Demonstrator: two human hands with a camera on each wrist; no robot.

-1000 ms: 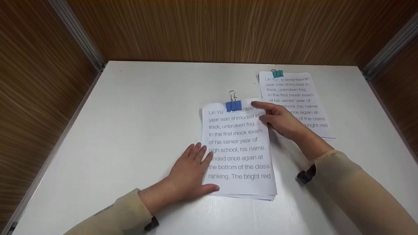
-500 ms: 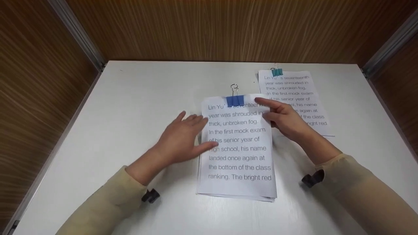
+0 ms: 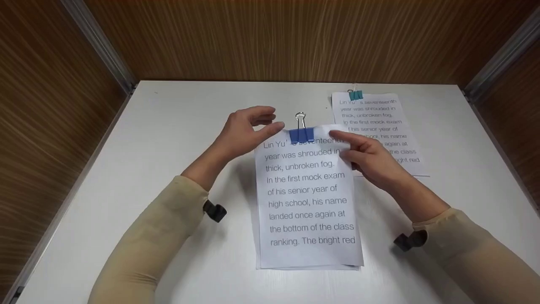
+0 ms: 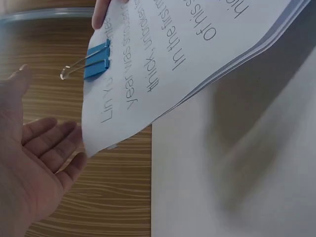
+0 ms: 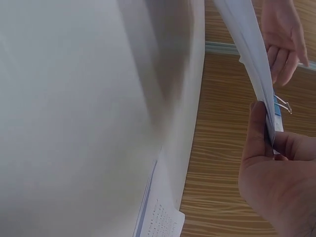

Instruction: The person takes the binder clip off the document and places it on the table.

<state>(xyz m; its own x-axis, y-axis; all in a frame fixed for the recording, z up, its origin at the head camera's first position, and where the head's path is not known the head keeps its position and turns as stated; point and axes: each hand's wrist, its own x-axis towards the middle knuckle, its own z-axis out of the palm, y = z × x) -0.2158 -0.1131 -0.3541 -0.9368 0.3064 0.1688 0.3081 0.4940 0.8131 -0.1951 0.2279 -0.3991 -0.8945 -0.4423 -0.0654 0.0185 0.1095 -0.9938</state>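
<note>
A stack of printed sheets (image 3: pixel 308 202) hangs tilted over the white table, its top end raised. At the middle of its top edge sits a blue binder clip (image 3: pixel 301 135) with wire handles pointing up. My right hand (image 3: pixel 373 162) pinches the upper right corner, thumb on one face and fingers on the other, as the right wrist view of this hand (image 5: pixel 281 173) shows. Close by the upper left corner is my left hand (image 3: pixel 242 133), its thumb apart from loosely bent fingers. In the left wrist view, that hand's fingertips are right at the paper's edge, and nothing is gripped.
A second stack of printed sheets (image 3: pixel 375 112) with a teal binder clip (image 3: pixel 355 95) lies at the table's back right, partly hidden behind my right hand. Wood-grain panels (image 3: pixel 295 38) stand along the back and sides of the white table (image 3: pixel 168 126).
My left hand has left the stack's lower left side and moved up to its top left corner. The stack's top has risen from the table in my right hand, and the clip's handles have shifted.
</note>
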